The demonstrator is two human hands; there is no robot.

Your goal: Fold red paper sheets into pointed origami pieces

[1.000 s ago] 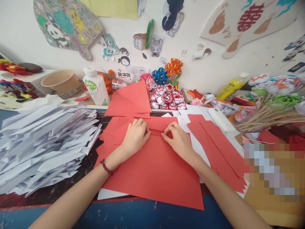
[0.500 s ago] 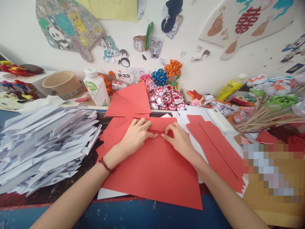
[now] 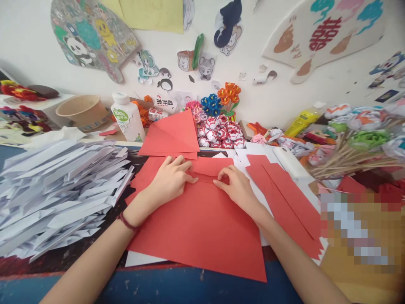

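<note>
Touching one red sheet (image 3: 202, 228) (two hands (image 3: 171, 179) (image 3: 236, 185))

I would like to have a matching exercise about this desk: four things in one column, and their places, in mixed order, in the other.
Things
1. large red sheet
2. white paper strips
3. dark red bracelet
4. blue flowers

Places
A. around the left wrist
B. between pink flowers and orange flowers
C. beneath the left hand and right hand
D. heaped at the picture's left side

Right pairs: 1-C, 2-D, 3-A, 4-B
</note>
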